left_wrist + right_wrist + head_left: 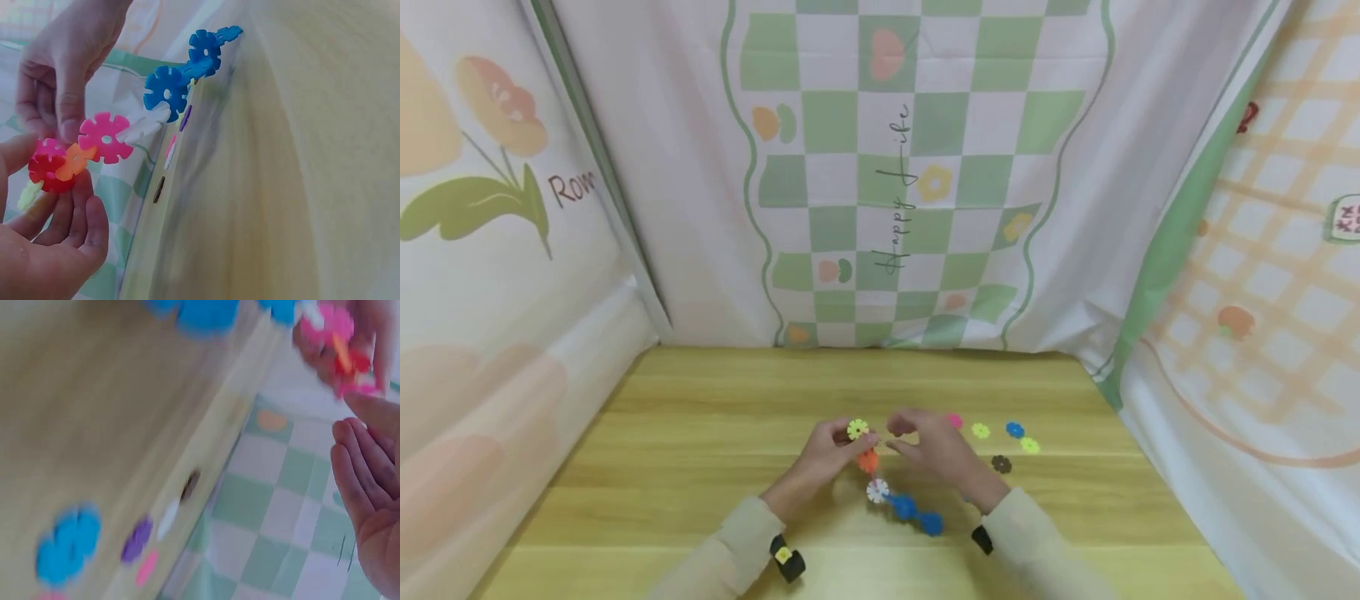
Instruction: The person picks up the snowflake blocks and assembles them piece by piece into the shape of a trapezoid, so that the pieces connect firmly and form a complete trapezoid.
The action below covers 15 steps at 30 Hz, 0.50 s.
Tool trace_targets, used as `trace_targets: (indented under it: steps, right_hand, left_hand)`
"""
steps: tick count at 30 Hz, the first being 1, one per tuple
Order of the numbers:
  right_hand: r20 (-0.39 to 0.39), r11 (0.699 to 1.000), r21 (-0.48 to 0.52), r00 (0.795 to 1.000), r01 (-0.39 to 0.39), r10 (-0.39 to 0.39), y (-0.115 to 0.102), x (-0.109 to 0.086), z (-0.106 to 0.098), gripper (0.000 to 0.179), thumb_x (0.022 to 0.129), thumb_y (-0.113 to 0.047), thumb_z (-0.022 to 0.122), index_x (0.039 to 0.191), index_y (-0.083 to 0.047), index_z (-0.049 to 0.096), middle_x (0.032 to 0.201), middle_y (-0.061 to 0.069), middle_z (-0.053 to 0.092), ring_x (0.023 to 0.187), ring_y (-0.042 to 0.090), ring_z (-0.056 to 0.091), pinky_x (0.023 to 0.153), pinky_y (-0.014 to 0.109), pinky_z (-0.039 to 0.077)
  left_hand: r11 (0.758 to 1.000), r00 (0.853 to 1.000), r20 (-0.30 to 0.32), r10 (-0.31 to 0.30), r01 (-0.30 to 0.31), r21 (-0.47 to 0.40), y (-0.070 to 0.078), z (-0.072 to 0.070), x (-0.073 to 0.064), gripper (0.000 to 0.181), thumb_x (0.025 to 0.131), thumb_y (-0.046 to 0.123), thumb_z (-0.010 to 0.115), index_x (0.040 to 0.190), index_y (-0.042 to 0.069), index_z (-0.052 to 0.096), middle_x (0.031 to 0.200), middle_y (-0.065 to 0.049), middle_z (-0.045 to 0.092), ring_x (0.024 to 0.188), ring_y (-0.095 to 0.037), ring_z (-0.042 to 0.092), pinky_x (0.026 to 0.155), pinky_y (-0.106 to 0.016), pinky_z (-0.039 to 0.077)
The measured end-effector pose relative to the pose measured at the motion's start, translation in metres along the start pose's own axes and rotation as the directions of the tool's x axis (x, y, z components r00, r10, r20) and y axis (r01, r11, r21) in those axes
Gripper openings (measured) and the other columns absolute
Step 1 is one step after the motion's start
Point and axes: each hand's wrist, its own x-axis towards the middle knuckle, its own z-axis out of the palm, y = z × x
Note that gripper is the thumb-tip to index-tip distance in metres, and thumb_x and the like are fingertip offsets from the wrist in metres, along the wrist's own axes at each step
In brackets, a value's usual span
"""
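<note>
My left hand (829,454) pinches one end of a chain of interlocking flower-shaped plastic discs between thumb and fingers. Around the grip sit a yellow-green disc (857,429), a red disc (49,174), a pink disc (50,148) and an orange disc (76,161). Beyond them come another pink disc (106,137), a white disc (877,491) and several blue discs (904,506), trailing toward me. My right hand (936,450) is close by on the right, its thumb near the held end and a gap between thumb and forefinger. The right wrist view is blurred.
Loose discs lie on the wooden table (700,400) right of my hands: a pink disc (954,421), yellow discs (981,431), a blue disc (1015,430) and a brown disc (1001,464). Purple (136,539) and white (167,519) discs also lie there. Printed curtains (925,167) enclose the table.
</note>
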Motion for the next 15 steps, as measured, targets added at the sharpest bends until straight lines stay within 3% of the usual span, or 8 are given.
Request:
trace_targets:
  steps: [7,10,15]
  right_hand:
    - [0.197,0.993,-0.069,0.974,-0.099,0.111,0.037,0.013,-0.023,0.024,0.092,-0.009,0.081,0.113,0.000,0.074,0.107,0.015,0.078,0.098,0.030,0.075,0.087,0.043,0.064]
    - [0.244,0.988,-0.099,0.959,-0.123,0.144,0.051,0.018,-0.023,0.029,0.091,-0.007,0.082,0.117,0.002,0.073,0.109,0.016,0.077,0.099,0.028,0.073,0.088,0.041,0.063]
    - [0.286,0.977,-0.062,0.935,-0.203,0.212,0.069,0.022,-0.014,0.031,0.091,-0.007,0.081,0.119,0.003,0.073,0.111,0.016,0.076,0.101,0.026,0.072,0.089,0.042,0.063]
  left_hand:
    - [0.997,0.999,-0.034,-0.026,0.024,-0.072,-0.001,-0.007,-0.005,0.047,0.096,0.032,0.080,0.126,-0.002,0.069,0.118,-0.012,0.078,0.102,-0.012,0.074,0.086,-0.020,0.061]
    - [0.994,0.999,-0.035,-0.024,0.020,-0.106,-0.001,-0.008,-0.006,0.045,0.095,0.029,0.080,0.126,-0.002,0.069,0.116,-0.009,0.079,0.101,-0.012,0.074,0.087,-0.021,0.061]
    - [0.992,0.999,-0.045,-0.015,0.009,-0.122,0.001,-0.008,-0.008,0.040,0.093,0.026,0.083,0.121,0.000,0.070,0.106,-0.002,0.077,0.096,-0.012,0.071,0.084,-0.022,0.061]
